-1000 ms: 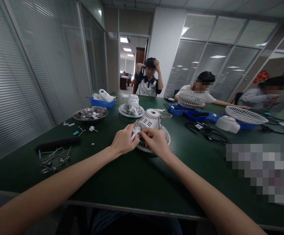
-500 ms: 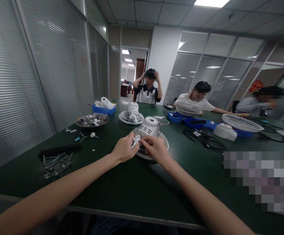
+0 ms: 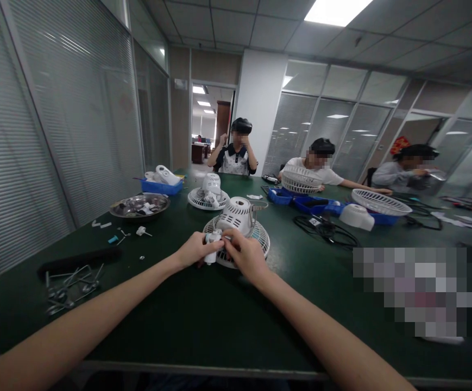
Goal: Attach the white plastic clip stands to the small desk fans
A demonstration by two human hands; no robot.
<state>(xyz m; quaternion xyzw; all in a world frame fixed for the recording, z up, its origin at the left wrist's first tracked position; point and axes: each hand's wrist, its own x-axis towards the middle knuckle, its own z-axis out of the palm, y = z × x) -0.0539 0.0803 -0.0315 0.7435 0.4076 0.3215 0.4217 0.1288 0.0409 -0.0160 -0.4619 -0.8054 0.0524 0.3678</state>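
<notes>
In front of me a white fan head, its slotted motor housing upward, lies on its round grille. At the near left edge of the housing, my left hand is closed around a white plastic neck joint, whose lower end points down toward the table. My right hand has thumb and fingers pinched together against the joint's right side. Whatever is between those fingertips is too small to make out. Both hands cover part of the grille.
Left of my hands lie metal rods, a black bar and a metal bowl of small parts. Another fan head stands behind. Blue bins, a black cable and a loose grille are to the right. Several people sit beyond.
The view has turned slightly right, so things sit further left. The neck joint has tipped so its lower end now hangs below my left fingers. The person opposite has lowered their hands toward the face.
</notes>
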